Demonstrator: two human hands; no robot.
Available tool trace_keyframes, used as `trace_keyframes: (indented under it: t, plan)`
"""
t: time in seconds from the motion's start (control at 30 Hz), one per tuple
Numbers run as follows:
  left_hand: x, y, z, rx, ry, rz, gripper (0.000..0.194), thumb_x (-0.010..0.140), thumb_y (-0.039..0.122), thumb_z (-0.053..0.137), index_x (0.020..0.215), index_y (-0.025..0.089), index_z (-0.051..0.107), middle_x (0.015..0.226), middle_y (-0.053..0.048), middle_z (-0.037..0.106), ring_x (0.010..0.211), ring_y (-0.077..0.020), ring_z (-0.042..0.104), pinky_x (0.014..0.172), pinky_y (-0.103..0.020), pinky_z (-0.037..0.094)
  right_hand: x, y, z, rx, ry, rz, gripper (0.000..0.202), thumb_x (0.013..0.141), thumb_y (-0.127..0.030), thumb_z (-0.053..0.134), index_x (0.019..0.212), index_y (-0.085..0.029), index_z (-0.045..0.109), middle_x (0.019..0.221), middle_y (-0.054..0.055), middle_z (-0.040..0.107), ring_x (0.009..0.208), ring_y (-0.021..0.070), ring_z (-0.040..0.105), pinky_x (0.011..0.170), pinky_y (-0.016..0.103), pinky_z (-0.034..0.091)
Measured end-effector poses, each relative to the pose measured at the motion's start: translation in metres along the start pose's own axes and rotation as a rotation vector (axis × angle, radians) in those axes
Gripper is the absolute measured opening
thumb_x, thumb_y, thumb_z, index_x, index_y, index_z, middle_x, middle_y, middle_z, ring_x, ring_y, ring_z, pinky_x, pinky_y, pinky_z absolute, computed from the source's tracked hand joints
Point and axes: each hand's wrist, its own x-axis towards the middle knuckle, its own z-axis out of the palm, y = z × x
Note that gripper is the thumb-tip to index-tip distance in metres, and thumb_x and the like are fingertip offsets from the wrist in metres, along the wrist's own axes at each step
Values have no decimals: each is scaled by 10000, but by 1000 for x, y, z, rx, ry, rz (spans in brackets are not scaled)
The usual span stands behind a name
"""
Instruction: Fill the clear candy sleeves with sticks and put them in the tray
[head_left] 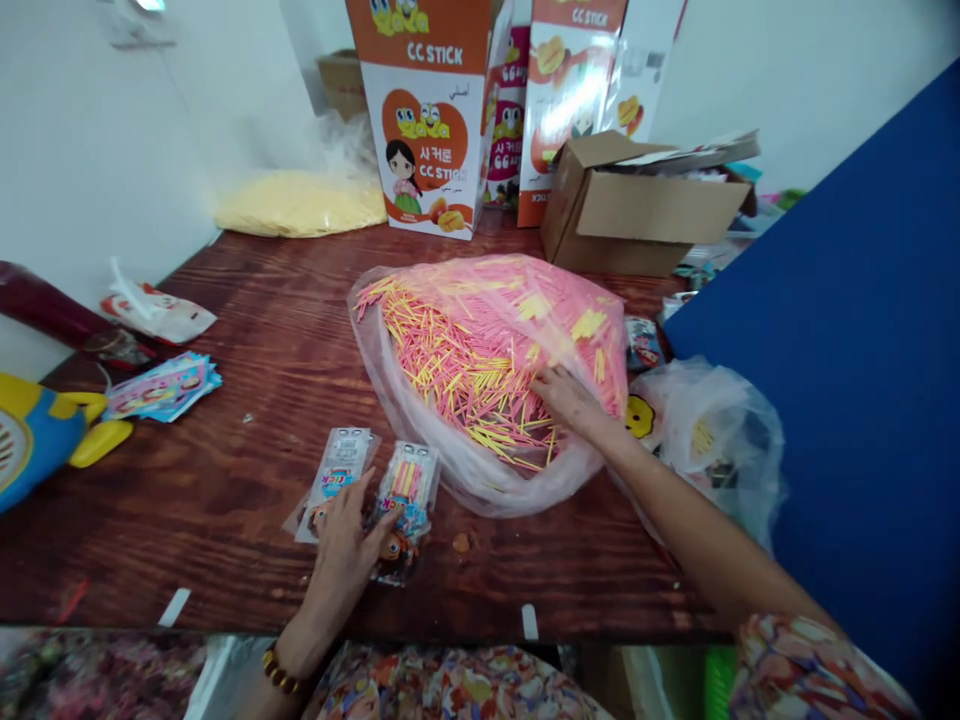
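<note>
A large clear plastic bag [480,490] lies open on the table, full of thin pink and yellow sticks [442,360]. My right hand [571,402] reaches into it, fingertips among the sticks at the right side; whether they grip any is hidden. My left hand [346,540] rests near the table's front edge with its fingers apart. Beneath and beside its fingers lie two groups of small clear packets. The left packet [346,455] has a printed label; the right packet [409,480] shows pink and yellow sticks inside.
Tall CC Stick boxes [435,140] and an open cardboard box [637,215] stand at the back. A yellow bag [300,205] lies back left, printed cards [165,388] at left. A crumpled clear bag [720,430] sits right, by a blue panel [847,330].
</note>
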Motion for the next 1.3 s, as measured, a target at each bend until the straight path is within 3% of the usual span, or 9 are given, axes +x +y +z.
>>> trace_keyframes:
  t: [0.13,0.27,0.4,0.57,0.77,0.87,0.97,1.1,1.3]
  plan:
    - [17,-6,-15,25,21,-66,505,895,497,510,1317,221,534,1257,-131,623,1196,-321,560,1023,-493,430,5,6,8,-15,48,-109,305,960,-140,431,1149,-142,670,1252,162,580,1108,278,450,973,369,346]
    - [47,-16,-33,235,26,-249,492,931,471,434,1305,178,566,1284,-174,591,1195,-381,512,983,-578,411,12,9,12,-10,65,-153,284,967,-157,432,1118,-157,673,1178,138,616,1091,269,456,979,372,323]
    - [70,-19,-37,394,4,-357,548,917,522,460,1313,161,575,1285,-221,557,1167,-434,486,915,-596,413,16,14,17,-10,61,-154,288,963,-136,416,1103,-152,668,1144,127,643,1096,262,465,994,366,310]
    - [78,-25,-30,393,23,-345,491,889,534,499,1183,156,608,1224,-214,571,1164,-427,486,918,-558,405,16,10,16,18,45,-107,292,944,-98,384,1064,-108,649,1105,167,645,1040,268,499,981,368,334]
    - [84,-45,-26,207,57,-346,462,852,466,539,1214,180,520,1123,-144,658,1128,-350,572,971,-515,392,20,-3,10,320,55,48,280,900,-42,378,978,-123,634,1040,161,665,983,247,551,987,367,339]
    - [85,-50,-30,144,76,-327,457,854,435,522,1235,182,519,1088,-131,689,1097,-324,620,1022,-505,361,25,-8,11,375,78,114,222,895,-70,407,908,-143,616,940,129,670,883,223,571,897,338,385]
    - [84,-51,-35,79,110,-329,375,837,430,540,1123,191,575,1041,-104,718,1051,-298,656,1038,-462,363,29,-13,12,473,101,202,151,922,-201,456,829,-178,574,758,52,632,692,179,535,719,290,404]
    - [84,-55,-41,-5,130,-294,274,812,466,550,910,217,610,912,-51,720,920,-256,668,904,-370,449,33,-22,17,637,142,292,179,906,-293,485,756,-203,519,651,-12,574,592,137,489,588,247,367]
    - [85,-63,-45,-50,149,-261,301,786,485,548,829,209,658,873,-50,705,831,-237,641,788,-314,468,34,-41,24,851,278,384,258,925,-356,359,825,-189,528,727,9,638,649,133,551,643,247,449]
